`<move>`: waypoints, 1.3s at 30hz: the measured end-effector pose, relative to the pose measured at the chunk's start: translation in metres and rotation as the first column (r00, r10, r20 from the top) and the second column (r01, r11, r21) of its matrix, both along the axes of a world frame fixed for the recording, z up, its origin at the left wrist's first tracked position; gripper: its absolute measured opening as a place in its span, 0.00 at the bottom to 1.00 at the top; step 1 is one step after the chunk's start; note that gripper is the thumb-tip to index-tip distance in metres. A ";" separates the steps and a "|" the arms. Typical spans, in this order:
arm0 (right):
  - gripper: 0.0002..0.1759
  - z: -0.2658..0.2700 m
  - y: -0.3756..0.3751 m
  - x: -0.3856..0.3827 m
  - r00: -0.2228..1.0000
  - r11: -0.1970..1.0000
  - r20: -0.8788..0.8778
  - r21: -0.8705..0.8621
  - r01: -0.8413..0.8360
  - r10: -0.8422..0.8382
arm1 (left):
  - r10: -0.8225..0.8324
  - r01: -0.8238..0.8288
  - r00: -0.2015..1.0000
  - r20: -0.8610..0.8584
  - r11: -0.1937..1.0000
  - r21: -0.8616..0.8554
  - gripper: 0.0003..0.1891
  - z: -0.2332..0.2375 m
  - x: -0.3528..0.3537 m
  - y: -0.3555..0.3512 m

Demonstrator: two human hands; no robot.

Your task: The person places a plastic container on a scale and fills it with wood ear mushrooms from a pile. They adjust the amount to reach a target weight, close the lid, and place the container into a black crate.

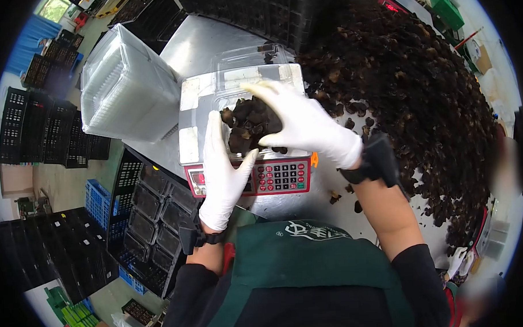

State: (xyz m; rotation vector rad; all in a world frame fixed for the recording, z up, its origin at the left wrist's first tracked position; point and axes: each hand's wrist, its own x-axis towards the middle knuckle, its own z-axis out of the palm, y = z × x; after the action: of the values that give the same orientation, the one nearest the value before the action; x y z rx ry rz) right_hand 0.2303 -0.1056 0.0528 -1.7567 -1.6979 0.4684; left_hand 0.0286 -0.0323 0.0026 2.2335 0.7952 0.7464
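A clear plastic box (pixel 229 97) with a heap of dark wood ear mushrooms (pixel 249 120) in it rests on a weighing scale (pixel 198 144). My left hand (pixel 223 185), in a white glove, lies along the left side of the box, its fingers straight and the thumb apart at the front. From the right, my right hand (pixel 306 121), also gloved in white, arches beside the heap with fingers and thumb spread, the thumb touching the mushrooms. The box's lower edges are partly hidden by the hands.
To the left stands a tall stack of clear boxes (pixel 126 90). A large mound of wood ear mushrooms (pixel 397 89) covers the table at right. Below left, a black crate (pixel 120 194) holds filled boxes (pixel 145 202). Another person's gloved hands (pixel 458 263) show at the lower right.
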 end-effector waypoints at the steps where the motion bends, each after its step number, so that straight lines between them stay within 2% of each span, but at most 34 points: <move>1: 0.46 0.007 -0.005 0.005 0.997 0.999 -0.082 0.034 0.009 -0.006 | 0.008 -0.007 1.000 0.025 1.000 -0.022 0.50 0.001 0.000 0.002; 2: 0.40 -0.003 -0.007 0.011 0.996 0.986 -0.072 0.154 0.059 -0.048 | 0.004 -0.005 1.000 0.006 1.000 0.004 0.49 0.003 0.000 0.004; 4: 0.34 -0.002 -0.017 0.019 0.977 0.977 -0.164 0.140 0.162 -0.139 | -0.007 0.008 1.000 -0.029 0.998 0.057 0.48 0.006 0.000 0.009; 5: 0.26 -0.003 -0.024 0.019 0.958 0.953 -0.220 0.198 0.228 -0.183 | 0.034 -0.034 0.999 0.001 0.996 0.086 0.44 0.006 0.002 0.012; 8: 0.22 -0.004 -0.045 0.014 0.982 0.970 -0.134 0.184 0.160 -0.136 | -0.012 0.043 0.992 -0.127 0.968 0.246 0.45 0.028 0.003 0.020; 9: 0.19 -0.003 -0.047 0.005 0.984 0.972 -0.144 0.191 0.136 -0.109 | 0.025 -0.007 0.995 -0.097 0.982 0.189 0.38 0.034 0.008 0.016; 10: 0.15 -0.006 -0.046 -0.001 0.998 0.972 -0.013 0.226 0.064 -0.063 | 0.005 0.029 0.990 -0.138 0.970 0.241 0.35 0.030 0.008 0.020; 12: 0.12 -0.031 -0.043 -0.011 0.988 0.974 0.107 0.212 0.086 -0.110 | -0.040 0.116 0.974 -0.223 0.933 0.341 0.29 0.018 0.006 0.029; 13: 0.10 -0.038 -0.041 -0.014 0.985 0.962 0.042 0.226 0.151 -0.165 | -0.031 0.115 0.973 -0.229 0.924 0.364 0.21 0.019 0.009 0.027; 17: 0.07 -0.056 -0.026 -0.024 0.940 0.900 0.073 0.321 0.294 -0.334 | 0.014 0.118 0.968 -0.251 0.856 0.504 0.21 0.010 0.008 0.027; 18: 0.05 -0.057 -0.020 -0.028 0.920 0.882 0.080 0.330 0.338 -0.383 | -0.014 0.153 0.955 -0.296 0.879 0.452 0.20 0.012 0.010 0.026; 20: 0.03 -0.072 -0.008 -0.032 0.887 0.905 0.208 0.204 0.374 -0.413 | -0.091 0.261 0.911 -0.403 0.883 0.391 0.21 0.019 0.010 0.032; 22: 0.03 -0.064 -0.013 -0.036 0.836 0.904 0.348 0.225 0.365 -0.424 | -0.145 0.307 0.859 -0.491 0.913 0.267 0.25 0.037 0.010 0.027; 23: 0.02 -0.056 -0.022 -0.036 0.866 0.897 0.274 0.275 0.346 -0.418 | -0.145 0.320 0.865 -0.480 0.897 0.306 0.26 0.041 0.009 0.024; 24: 0.03 -0.047 -0.037 -0.036 0.911 0.917 0.174 0.214 0.336 -0.374 | -0.137 0.323 0.873 -0.468 0.881 0.345 0.26 0.045 0.010 0.022; 25: 0.06 -0.047 -0.052 -0.034 0.922 0.881 0.065 0.325 0.343 -0.382 | -0.112 0.319 0.889 -0.445 0.847 0.424 0.25 0.053 0.014 0.015; 26: 0.09 -0.048 -0.069 -0.031 0.931 0.833 -0.046 0.432 0.345 -0.362 | -0.169 0.323 0.911 -0.376 0.860 0.396 0.25 0.053 0.020 0.013; 27: 0.15 -0.052 -0.090 -0.021 0.935 0.818 -0.045 0.470 0.331 -0.352 | -0.198 0.309 0.931 -0.307 0.875 0.373 0.24 0.054 0.027 0.016; 28: 0.17 -0.027 -0.118 -0.011 0.914 0.882 -0.217 0.262 0.392 -0.342 | -0.198 0.278 0.950 -0.242 0.889 0.364 0.23 0.058 0.030 0.024; 29: 0.17 -0.075 -0.142 -0.001 0.830 0.762 -0.162 0.333 0.555 -0.534 | -0.207 0.271 0.959 -0.194 0.867 0.417 0.20 0.058 0.038 0.030; 30: 0.14 -0.083 -0.166 0.004 0.721 0.695 -0.045 0.230 0.681 -0.692 | -0.159 0.246 0.961 -0.224 0.863 0.441 0.18 0.058 0.045 0.035; 31: 0.12 -0.092 -0.193 0.013 0.657 0.641 -0.030 0.195 0.743 -0.753 | -0.160 0.244 0.966 -0.203 0.823 0.512 0.16 0.052 0.052 0.042; 32: 0.10 -0.091 -0.216 0.016 0.585 0.580 0.024 0.173 0.796 -0.811 | -0.153 0.234 0.965 -0.213 0.871 0.432 0.15 0.050 0.059 0.044; 34: 0.08 -0.107 -0.267 0.018 0.485 0.479 -0.001 0.150 0.865 -0.875 | -0.174 0.256 0.950 -0.260 0.911 0.324 0.12 0.037 0.075 0.049; 36: 0.09 -0.108 -0.303 0.008 0.388 0.388 -0.068 0.012 0.921 -0.919 | -0.198 0.329 0.907 -0.371 0.884 0.332 0.11 0.015 0.083 0.061; 37: 0.09 -0.118 -0.318 0.005 0.402 0.398 -0.042 0.089 0.913 -0.915 | -0.190 0.300 0.925 -0.330 0.897 0.324 0.11 0.020 0.083 0.062; 39: 0.09 -0.121 -0.332 -0.007 0.371 0.366 -0.044 0.082 0.927 -0.928 | -0.177 0.249 0.954 -0.242 0.916 0.313 0.11 0.030 0.083 0.063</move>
State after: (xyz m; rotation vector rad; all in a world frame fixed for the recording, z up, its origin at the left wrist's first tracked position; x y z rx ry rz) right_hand 0.2238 -0.4375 -0.0682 -2.2875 -0.4288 -0.1674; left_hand 0.1116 0.0306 0.0324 2.6953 0.5309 0.5825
